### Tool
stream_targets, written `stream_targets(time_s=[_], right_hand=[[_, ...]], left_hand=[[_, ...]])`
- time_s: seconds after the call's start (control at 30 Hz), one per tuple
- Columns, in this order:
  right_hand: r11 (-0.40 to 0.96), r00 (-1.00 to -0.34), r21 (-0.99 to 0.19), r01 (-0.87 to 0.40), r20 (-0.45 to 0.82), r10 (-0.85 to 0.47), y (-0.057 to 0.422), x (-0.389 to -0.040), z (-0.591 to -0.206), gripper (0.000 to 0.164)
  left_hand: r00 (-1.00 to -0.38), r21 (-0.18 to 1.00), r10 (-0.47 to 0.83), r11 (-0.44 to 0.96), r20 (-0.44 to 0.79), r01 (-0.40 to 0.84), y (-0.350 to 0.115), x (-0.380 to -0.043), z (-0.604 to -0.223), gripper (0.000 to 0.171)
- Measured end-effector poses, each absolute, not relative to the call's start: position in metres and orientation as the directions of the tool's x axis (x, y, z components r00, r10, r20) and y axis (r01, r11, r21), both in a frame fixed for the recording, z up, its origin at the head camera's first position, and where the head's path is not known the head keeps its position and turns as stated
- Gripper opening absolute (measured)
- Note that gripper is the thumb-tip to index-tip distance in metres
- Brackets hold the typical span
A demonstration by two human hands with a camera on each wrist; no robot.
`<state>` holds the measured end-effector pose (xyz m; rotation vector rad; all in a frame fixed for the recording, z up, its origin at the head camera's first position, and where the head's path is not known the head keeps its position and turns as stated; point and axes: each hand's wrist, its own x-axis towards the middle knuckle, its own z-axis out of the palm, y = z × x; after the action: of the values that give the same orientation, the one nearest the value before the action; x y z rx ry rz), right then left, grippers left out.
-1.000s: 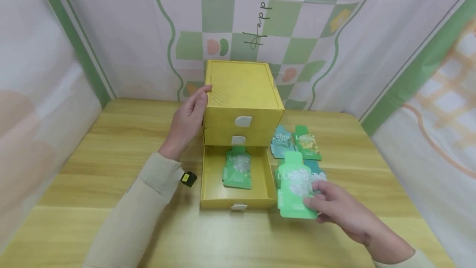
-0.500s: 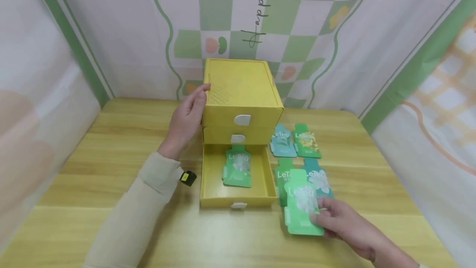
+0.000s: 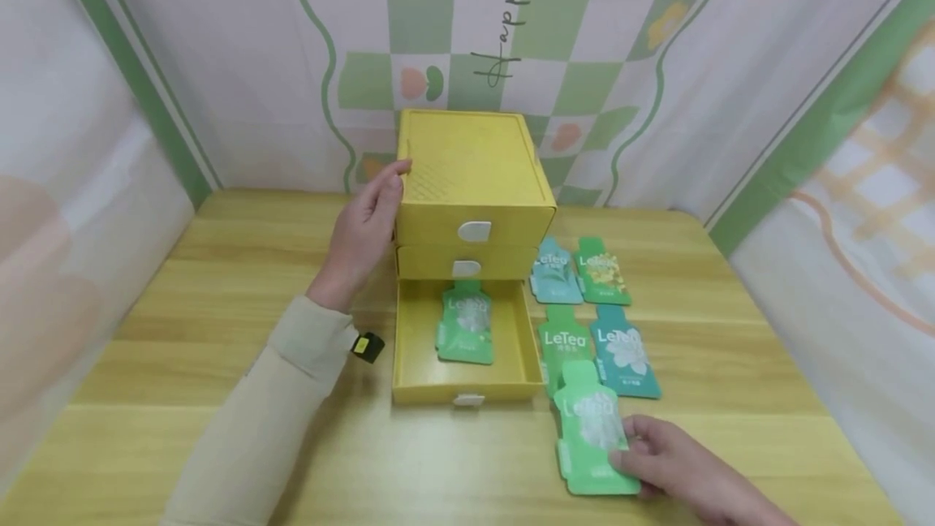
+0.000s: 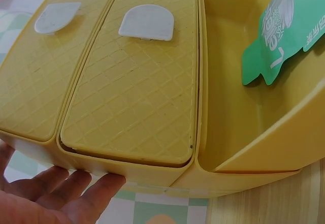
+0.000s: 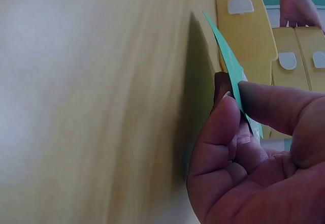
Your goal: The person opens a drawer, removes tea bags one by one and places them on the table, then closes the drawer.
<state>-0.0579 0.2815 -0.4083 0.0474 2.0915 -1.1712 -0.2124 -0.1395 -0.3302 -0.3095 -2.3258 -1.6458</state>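
Observation:
My left hand (image 3: 364,234) rests against the left side of a yellow three-drawer box (image 3: 471,161). In the left wrist view its fingers (image 4: 101,196) lie extended along that side. The bottom drawer (image 3: 416,372) is pulled out, and a green LeTea packet (image 3: 465,327) lies in it. My right hand (image 3: 675,457) pinches a light green LeTea packet (image 3: 593,437) between thumb and fingers by its lower right edge. In the right wrist view this packet (image 5: 228,56) appears edge-on, apart from the table. It partly hides another green packet (image 3: 566,343) behind it.
Right of the box lie a teal packet (image 3: 626,355), a light blue packet (image 3: 555,274) and a green-and-yellow packet (image 3: 602,273). A small black item (image 3: 368,347) is at the left sleeve. Patterned cloth (image 3: 420,19) hangs behind the wooden table (image 3: 241,282).
My right hand has moved toward the table's front with the light green packet, uncovering more of the teal and green packets. The left hand stays against the box.

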Motion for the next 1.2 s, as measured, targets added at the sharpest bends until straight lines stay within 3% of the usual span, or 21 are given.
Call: stream_targets(time_s=[0.23,0.43,0.53,0.8,1.2], right_hand=[[0.608,-0.702,-0.675,0.419,-0.665,-0.254,0.279,-0.051,-0.413,0.054],[0.641,-0.711,-0.621,0.45,-0.684,-0.163,0.276,-0.045,-0.413,0.073],[0.639,-0.713,-0.616,0.46,-0.685,-0.148,0.275,-0.042,-0.413,0.074],[0.66,-0.726,-0.604,0.447,-0.676,-0.127,0.269,-0.037,-0.415,0.051],[0.722,-0.786,-0.58,0.377,-0.612,-0.081,0.264,-0.031,-0.42,0.051]], left_hand=[[-0.937,0.885,0.019,0.321,0.35,0.337,-0.141,-0.215,-0.335,0.055],[-0.946,0.899,0.03,0.302,0.324,0.318,-0.138,-0.21,-0.328,0.053],[-0.95,0.902,0.031,0.306,0.312,0.306,-0.136,-0.201,-0.318,0.053],[-0.951,0.897,0.037,0.321,0.308,0.303,-0.134,-0.19,-0.308,0.056],[-0.951,0.893,0.031,0.335,0.308,0.3,-0.134,-0.191,-0.308,0.056]])
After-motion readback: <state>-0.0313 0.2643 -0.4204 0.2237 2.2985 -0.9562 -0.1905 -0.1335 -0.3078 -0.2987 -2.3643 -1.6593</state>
